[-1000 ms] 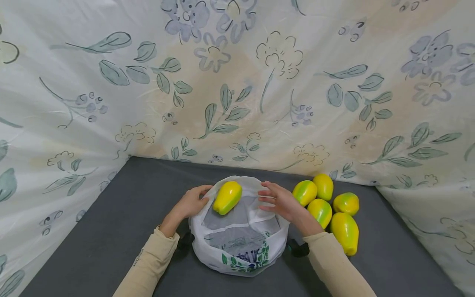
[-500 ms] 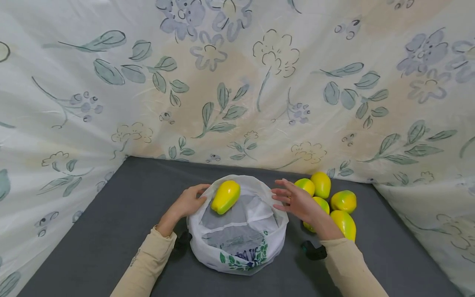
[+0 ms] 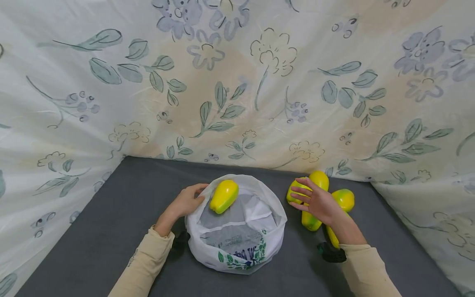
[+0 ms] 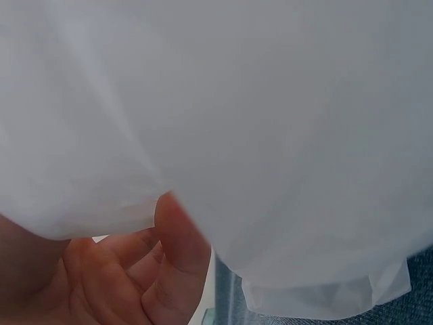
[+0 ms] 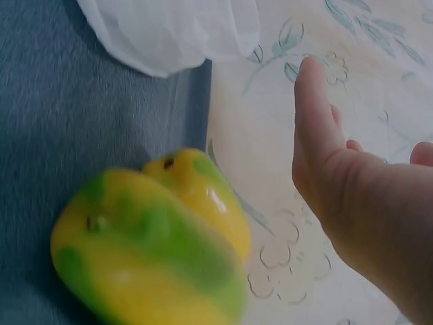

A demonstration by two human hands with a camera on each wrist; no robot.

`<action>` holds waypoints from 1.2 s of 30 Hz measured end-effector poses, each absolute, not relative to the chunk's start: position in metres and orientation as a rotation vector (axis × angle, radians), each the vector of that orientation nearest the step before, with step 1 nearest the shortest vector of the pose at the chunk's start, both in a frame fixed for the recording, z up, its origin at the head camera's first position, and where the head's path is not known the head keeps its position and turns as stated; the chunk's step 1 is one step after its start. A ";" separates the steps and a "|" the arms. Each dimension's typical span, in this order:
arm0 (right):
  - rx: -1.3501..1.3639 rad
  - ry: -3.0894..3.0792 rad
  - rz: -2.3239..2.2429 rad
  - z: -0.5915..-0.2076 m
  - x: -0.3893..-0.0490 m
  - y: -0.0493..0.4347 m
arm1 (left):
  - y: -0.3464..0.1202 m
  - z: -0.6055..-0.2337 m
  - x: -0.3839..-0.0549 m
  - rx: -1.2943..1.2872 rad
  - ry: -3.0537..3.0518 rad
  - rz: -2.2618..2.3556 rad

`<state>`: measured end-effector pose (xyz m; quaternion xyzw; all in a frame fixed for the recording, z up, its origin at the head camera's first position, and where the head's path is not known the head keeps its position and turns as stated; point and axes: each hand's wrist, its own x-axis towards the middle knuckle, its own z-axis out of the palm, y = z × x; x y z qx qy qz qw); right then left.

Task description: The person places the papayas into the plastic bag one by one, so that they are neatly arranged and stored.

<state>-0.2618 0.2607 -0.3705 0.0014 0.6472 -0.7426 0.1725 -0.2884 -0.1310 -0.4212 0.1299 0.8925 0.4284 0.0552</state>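
Note:
A white plastic bag with green leaf print stands with its mouth wide, its rim rolled outward. One yellow papaya lies in the bag's far left part. My left hand pinches the bag's left rim; in the left wrist view, white plastic covers part of that hand. Right of the bag, my right hand is over a group of yellow-green papayas, fingers spread and holding nothing. Two papayas show beside the hand in the right wrist view, and the hand partly hides the group in the head view.
A dark grey cloth covers the table. Floral fabric rises behind it and along both sides. A black wrist device sits beneath the right forearm.
My right hand has moved away from the bag's right rim, rightward over the papaya group. My left hand stays at the bag's left rim, and the papaya inside lies as before.

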 end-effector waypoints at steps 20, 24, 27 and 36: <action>0.056 1.866 -2.152 -0.361 -0.243 0.313 | -0.131 -0.424 -0.290 0.409 2.704 1.317; 0.056 1.816 -2.211 -0.360 -0.238 0.324 | -0.131 -0.424 -0.290 0.409 2.706 1.313; 0.059 1.801 -2.235 -0.361 -0.234 0.332 | -0.131 -0.423 -0.290 0.413 2.707 1.309; 0.028 1.748 -2.296 -0.367 -0.226 0.354 | -0.132 -0.425 -0.291 0.429 2.712 1.311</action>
